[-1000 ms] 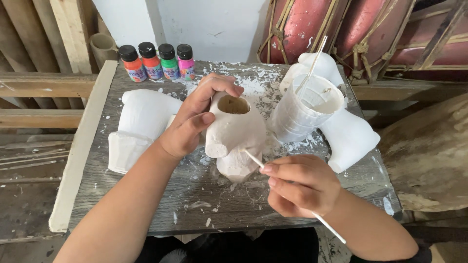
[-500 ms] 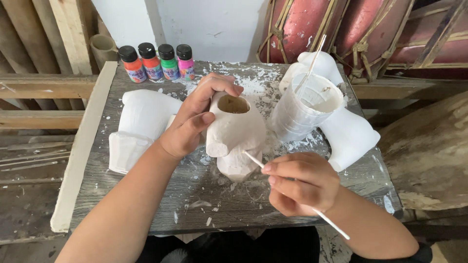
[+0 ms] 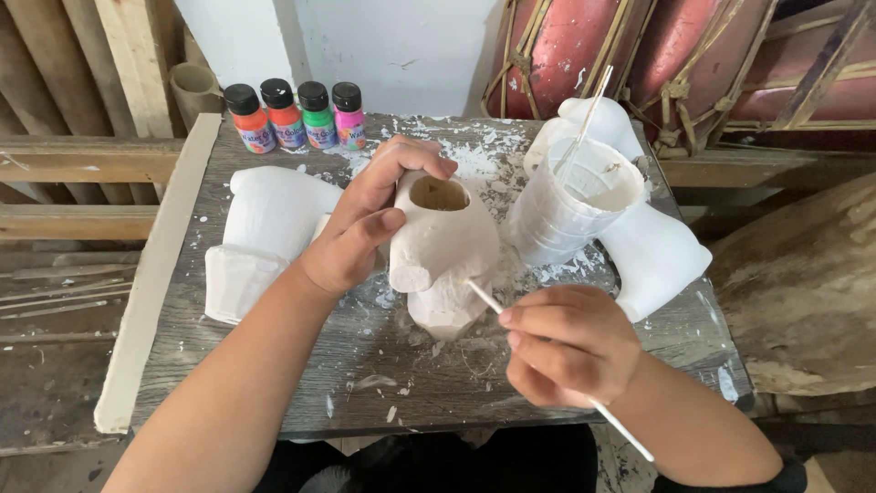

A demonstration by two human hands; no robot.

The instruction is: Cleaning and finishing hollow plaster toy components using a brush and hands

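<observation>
Head view: left hand (image 3: 360,239) gripping white hollow figure (image 3: 444,245) at centre of grey table (image 3: 365,365); right hand (image 3: 568,345) pinching thin white stick (image 3: 482,297), tip touching figure's near side.

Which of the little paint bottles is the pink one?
The pink paint bottle is the one at the right end of the row of four, next to the green bottle. The other two are orange and red-orange.

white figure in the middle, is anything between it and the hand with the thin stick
Nothing visible. The right hand holds the thin white stick with its tip right at the white figure, and only bare table lies between them. The left hand grips the figure's far side.
</observation>
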